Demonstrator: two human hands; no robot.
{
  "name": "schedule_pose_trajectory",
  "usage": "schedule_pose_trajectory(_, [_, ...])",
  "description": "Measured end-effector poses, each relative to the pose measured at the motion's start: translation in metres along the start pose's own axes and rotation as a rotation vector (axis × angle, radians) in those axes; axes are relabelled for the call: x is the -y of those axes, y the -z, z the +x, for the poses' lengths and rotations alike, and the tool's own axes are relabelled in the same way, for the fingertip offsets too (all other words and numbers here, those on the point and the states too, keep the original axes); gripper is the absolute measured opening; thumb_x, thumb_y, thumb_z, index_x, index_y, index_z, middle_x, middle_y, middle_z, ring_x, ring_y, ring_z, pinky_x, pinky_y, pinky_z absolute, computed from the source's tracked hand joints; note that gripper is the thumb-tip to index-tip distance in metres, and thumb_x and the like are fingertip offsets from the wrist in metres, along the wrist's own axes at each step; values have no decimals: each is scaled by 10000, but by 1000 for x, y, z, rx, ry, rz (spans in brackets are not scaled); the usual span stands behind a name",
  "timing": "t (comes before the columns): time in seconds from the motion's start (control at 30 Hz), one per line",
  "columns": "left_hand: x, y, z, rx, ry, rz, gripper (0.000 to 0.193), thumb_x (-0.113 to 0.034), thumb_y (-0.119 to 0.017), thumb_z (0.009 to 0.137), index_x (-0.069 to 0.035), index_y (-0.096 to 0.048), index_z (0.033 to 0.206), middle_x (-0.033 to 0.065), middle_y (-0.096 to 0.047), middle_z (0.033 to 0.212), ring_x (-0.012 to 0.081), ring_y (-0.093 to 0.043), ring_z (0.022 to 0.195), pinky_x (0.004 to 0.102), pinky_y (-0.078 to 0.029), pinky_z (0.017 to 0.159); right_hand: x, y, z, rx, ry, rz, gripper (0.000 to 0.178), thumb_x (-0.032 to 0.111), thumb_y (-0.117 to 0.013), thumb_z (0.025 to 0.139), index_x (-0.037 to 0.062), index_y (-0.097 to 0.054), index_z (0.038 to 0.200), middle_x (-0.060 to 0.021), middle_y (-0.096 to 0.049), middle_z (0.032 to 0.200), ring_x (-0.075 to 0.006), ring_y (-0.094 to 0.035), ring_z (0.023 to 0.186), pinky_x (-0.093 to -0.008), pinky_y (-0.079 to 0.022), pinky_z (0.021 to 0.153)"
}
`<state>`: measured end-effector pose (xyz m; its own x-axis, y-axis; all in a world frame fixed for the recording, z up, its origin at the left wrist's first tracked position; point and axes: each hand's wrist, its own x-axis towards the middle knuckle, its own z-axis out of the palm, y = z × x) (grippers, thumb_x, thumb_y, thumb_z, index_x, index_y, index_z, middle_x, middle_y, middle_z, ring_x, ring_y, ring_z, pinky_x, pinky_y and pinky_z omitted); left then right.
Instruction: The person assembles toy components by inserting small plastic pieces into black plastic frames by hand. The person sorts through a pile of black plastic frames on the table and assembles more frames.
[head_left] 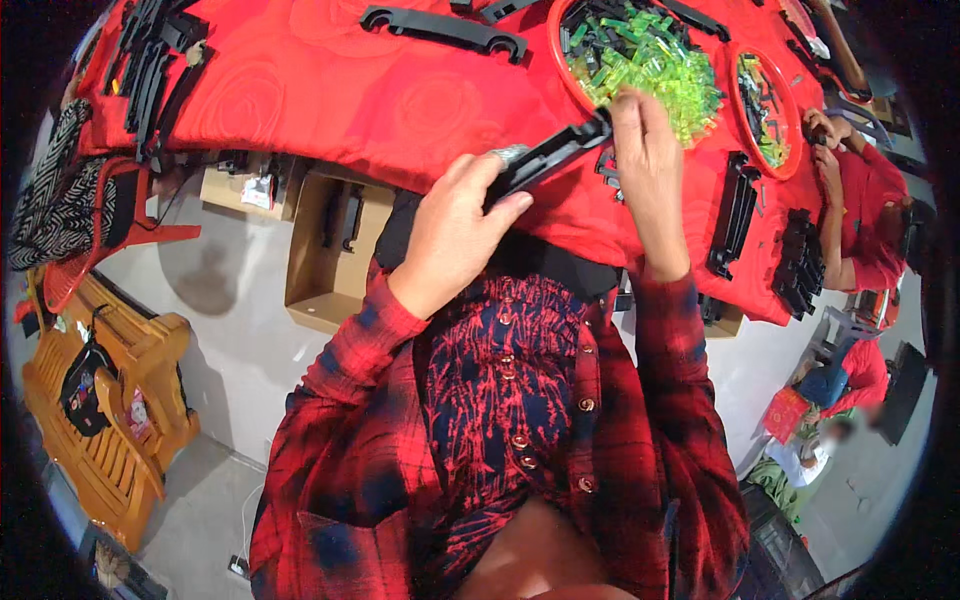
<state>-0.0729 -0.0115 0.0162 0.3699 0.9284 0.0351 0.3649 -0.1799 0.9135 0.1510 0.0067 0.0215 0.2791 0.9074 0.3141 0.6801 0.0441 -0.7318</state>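
My left hand (455, 235) is wrapped round one end of a long black plastic housing (548, 162), holding it tilted above the near edge of the red-covered table (440, 105). My right hand (648, 165) is at the housing's far end, fingers pressed together. Whether they pinch a small piece or the housing itself is hidden. Just beyond the right hand is a round red basket (556, 50) heaped with small translucent yellow-green pieces (665, 75) and dark ones. A small dark part (608, 165) lies on the cloth beside the right wrist.
Black housings lie at the back (440, 30), right (735, 215) and in a left pile (150, 75). A smaller red basket (741, 110) holds mixed pieces. Another person (865, 200) works at the right. Below are an open cardboard box (310, 290), a red chair (120, 240) and a wooden bench (120, 420).
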Motion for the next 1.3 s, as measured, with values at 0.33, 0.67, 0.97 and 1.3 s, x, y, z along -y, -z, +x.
schedule_pose_trajectory(0.33, [-4, 2, -3, 461, 351, -787, 403, -126, -596, 927, 11, -575, 1305, 21, -628, 1155, 99, -570, 1057, 277, -439, 961, 14, 7, -27, 186, -157, 207, 337, 295, -491, 1059, -18, -616, 1080, -127, -655, 888, -190, -603, 768, -323, -495, 710])
schedule_pose_trajectory(0.67, [-2, -13, -11, 307, 326, -634, 153, -160, -621, 986, -27, -639, 1058, -79, -537, 870, 29, -464, 798, 208, -402, 701, 30, 8, -32, 250, -142, 336, 282, 249, -494, 1056, -11, -603, 1049, -81, -623, 862, -148, -578, 780, -291, -486, 719])
schedule_pose_trajectory(0.97, [-3, -14, -14, 241, 277, -482, 114, -147, -645, 972, -39, -612, 961, -84, -481, 820, 30, -427, 780, 215, -382, 677, 40, 9, -39, 181, 9, 221, 233, 214, -505, 1045, -1, -592, 1061, -125, -612, 862, -212, -598, 780, -325, -492, 731])
schedule_pose_trajectory(1.3, [3, -9, -9, 452, 364, -440, 198, -202, -591, 1002, -12, -630, 1038, -58, -552, 867, 44, -484, 817, 236, -428, 733, 41, 5, -42, 196, -18, 198, 260, 247, -502, 1047, 3, -591, 1054, -143, -636, 905, -251, -617, 818, -353, -494, 756])
